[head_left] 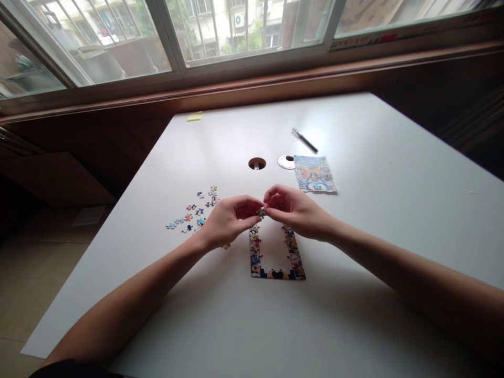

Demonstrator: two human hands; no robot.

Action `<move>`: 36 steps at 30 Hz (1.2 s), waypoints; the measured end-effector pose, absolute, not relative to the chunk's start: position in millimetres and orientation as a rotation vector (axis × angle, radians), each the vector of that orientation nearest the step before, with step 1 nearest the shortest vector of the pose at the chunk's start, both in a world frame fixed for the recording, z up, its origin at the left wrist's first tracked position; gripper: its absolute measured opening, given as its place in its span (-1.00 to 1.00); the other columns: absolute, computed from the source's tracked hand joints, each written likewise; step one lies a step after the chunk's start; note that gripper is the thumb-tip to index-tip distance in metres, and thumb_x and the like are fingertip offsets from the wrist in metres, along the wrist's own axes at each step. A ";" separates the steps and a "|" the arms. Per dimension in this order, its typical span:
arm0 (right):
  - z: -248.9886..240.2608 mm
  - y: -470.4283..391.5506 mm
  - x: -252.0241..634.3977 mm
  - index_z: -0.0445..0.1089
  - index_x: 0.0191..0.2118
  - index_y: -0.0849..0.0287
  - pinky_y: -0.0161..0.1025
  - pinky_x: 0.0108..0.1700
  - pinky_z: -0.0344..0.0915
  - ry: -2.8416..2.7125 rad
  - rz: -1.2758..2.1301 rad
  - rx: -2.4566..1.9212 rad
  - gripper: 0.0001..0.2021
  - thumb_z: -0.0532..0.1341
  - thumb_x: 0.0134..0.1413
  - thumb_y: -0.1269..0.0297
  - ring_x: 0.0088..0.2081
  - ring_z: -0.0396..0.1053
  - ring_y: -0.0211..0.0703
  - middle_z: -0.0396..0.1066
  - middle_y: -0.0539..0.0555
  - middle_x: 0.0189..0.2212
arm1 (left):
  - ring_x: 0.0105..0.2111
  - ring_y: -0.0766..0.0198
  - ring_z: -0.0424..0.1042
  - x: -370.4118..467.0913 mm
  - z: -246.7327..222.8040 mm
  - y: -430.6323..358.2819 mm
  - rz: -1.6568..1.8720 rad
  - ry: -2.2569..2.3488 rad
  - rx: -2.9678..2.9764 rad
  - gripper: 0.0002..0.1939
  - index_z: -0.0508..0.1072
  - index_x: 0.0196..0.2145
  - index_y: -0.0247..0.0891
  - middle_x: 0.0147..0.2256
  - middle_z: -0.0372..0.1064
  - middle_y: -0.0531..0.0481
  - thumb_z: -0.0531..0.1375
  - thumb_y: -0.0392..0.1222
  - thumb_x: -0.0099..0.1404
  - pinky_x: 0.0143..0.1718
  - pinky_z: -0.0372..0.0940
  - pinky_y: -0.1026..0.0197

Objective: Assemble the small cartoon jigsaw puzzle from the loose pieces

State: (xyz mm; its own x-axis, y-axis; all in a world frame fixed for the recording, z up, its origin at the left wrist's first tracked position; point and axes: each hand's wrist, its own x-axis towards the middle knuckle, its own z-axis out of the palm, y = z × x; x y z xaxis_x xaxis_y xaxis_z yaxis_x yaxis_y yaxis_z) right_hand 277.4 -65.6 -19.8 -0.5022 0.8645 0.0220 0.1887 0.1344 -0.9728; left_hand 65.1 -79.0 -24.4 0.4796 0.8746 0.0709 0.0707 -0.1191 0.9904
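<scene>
A small puzzle piece (pixel 261 212) is pinched between my two hands, above the top of a joined puzzle border (pixel 255 257). My left hand (pixel 232 220) has its thumb and fingers closed on the piece from the left. From the right, my right hand (pixel 293 210) grips the same piece with thumb and fingertips. The border shows a left side, a right side and a bottom edge around bare white table; its upper part is hidden behind my hands. Loose puzzle pieces (pixel 189 217) lie scattered left of my left hand, some partly covered by it.
A picture sheet (pixel 315 174) lies beyond my right hand, beside a round metallic cover (pixel 286 161). Near them are a round hole (pixel 257 164) in the white table (pixel 220 142) and a black pen (pixel 305 140). Yellow tape (pixel 195 116) marks the far edge, below a window.
</scene>
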 end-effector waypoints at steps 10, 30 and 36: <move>-18.9 -65.2 278.1 0.35 -0.15 0.12 -0.15 -0.25 0.41 -1.824 1.350 -1.056 -0.77 0.31 0.13 0.18 -0.28 0.46 -0.14 0.50 0.06 -0.33 | -0.21 0.21 0.57 64.5 -26.0 -76.4 0.895 0.883 1.536 -0.77 0.56 -0.12 -0.31 -0.22 0.57 -0.12 0.32 -0.20 0.26 -0.04 0.50 0.04; -18.1 -64.2 278.6 0.49 -0.28 0.14 -0.20 -0.37 0.32 -1.982 1.107 -1.119 -0.79 0.31 0.09 0.10 -0.42 0.36 -0.22 0.52 0.04 -0.40 | -0.22 0.16 0.59 66.3 -28.0 -80.2 0.938 0.937 1.448 -0.72 0.53 -0.22 -0.34 -0.26 0.58 -0.14 0.43 -0.19 0.14 -0.07 0.52 0.04; -20.7 -64.5 279.5 0.54 -0.30 0.14 -0.20 -0.36 0.28 -1.993 0.929 -1.143 -0.80 0.31 0.13 0.11 -0.44 0.36 -0.23 0.53 0.03 -0.43 | -0.25 0.17 0.60 68.4 -29.0 -80.2 0.965 0.945 1.351 -0.73 0.50 -0.25 -0.35 -0.29 0.58 -0.13 0.44 -0.20 0.14 -0.08 0.52 0.02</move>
